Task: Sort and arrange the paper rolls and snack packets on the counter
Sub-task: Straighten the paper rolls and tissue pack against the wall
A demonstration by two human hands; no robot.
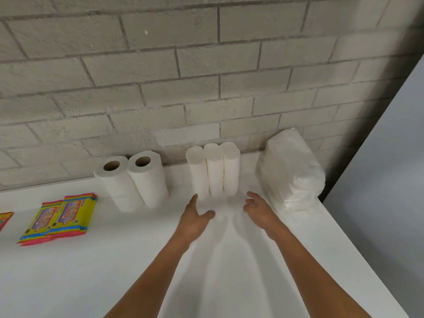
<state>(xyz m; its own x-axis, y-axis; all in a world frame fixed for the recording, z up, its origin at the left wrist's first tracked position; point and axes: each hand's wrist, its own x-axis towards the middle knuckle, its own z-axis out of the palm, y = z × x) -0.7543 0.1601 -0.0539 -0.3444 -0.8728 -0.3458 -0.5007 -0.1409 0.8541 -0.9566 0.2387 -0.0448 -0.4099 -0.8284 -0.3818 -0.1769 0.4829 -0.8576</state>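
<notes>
1. The left hand [195,216] hovers low over the white worktop [91,271], fingers relaxed and spread, holding nothing; its fingertip is just short of the slim rolls.
2. The right hand [258,210] mirrors it to the right, fingers loosely apart, empty.
3. At 12 o'clock from the hands, three slim rolls [213,171] stand upright, touching one another, against the brick wall [160,65].
4. At 10 o'clock, two wide rolls [133,180] with open cores stand side by side.
5. At 2 o'clock, a wrapped pack [291,171] sits by the worktop's right edge.
6. At 9 o'clock, well apart, yellow snack packets [59,219] lie flat in overlapping stacks.
</notes>
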